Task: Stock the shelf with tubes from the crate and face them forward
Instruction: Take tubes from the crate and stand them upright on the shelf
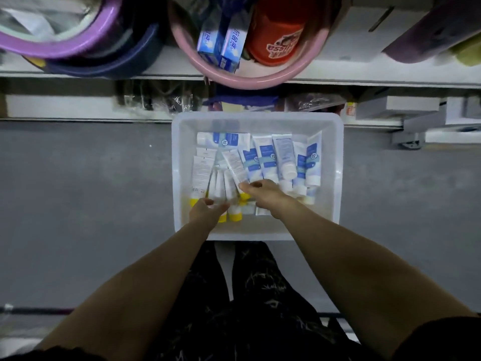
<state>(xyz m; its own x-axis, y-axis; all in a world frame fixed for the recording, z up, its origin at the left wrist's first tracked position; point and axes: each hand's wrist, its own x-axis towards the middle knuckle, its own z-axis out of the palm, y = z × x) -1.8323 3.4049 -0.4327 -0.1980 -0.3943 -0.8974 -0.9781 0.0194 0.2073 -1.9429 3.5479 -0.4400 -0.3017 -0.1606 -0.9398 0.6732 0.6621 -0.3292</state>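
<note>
A translucent white crate [335, 175] sits on the grey floor in front of the shelf [364, 71]. Inside lie several white tubes: yellow-capped ones [200, 175] on the left, blue-and-white ones with white caps [286, 157] on the right. My left hand [205, 211] is down among the yellow-capped tubes, its fingers curled round the cap ends of a few. My right hand [263, 195] pinches the lower end of one slanted yellow-capped tube [235, 165], which is tilted up off the pile.
On the shelf above, a pink basin [250, 79] holds blue toothpaste boxes [221, 45] and a red tub [276, 35]. A purple basin [59, 48] stands to its left. Bagged goods fill the lower shelf behind the crate. Grey floor lies on both sides.
</note>
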